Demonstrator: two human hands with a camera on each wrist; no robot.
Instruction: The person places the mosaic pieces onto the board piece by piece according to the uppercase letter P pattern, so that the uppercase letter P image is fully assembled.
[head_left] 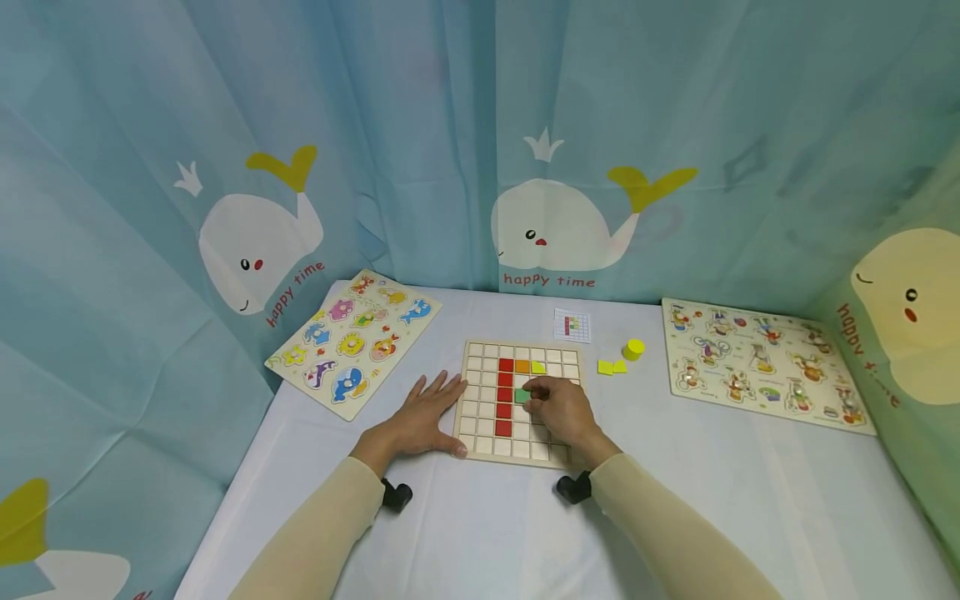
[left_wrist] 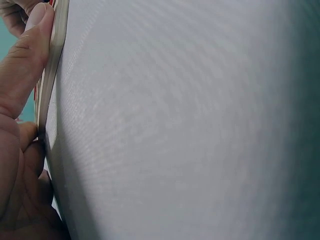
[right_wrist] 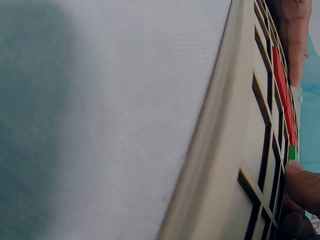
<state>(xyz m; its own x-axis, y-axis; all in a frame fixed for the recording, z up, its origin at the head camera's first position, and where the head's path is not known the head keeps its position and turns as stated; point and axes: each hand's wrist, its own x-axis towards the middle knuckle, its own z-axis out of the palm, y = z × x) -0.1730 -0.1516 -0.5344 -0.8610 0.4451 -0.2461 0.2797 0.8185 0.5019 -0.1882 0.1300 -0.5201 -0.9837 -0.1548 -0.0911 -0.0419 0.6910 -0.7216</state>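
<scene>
A wooden grid board (head_left: 482, 425) lies flat on the table. A column of red square tiles (head_left: 504, 395) fills part of it, with an orange tile (head_left: 522, 367) and a yellow tile (head_left: 537, 367) beside its top. My right hand (head_left: 564, 410) pinches a green square tile (head_left: 521, 396) by its right side, at the cells just right of the red column. The thumb also meets the green tile in the right wrist view. My left hand (head_left: 422, 421) lies with spread fingers along the board's left edge, its thumb touching the lower left corner.
Two yellow pieces (head_left: 606, 367) and a yellow round piece (head_left: 633, 350) sit right of the board. Behind it lies a small pattern card (head_left: 572, 326). Picture peg boards stand at the left (head_left: 352, 343) and right (head_left: 765, 362). A whale-print curtain (head_left: 420, 167) encloses the table.
</scene>
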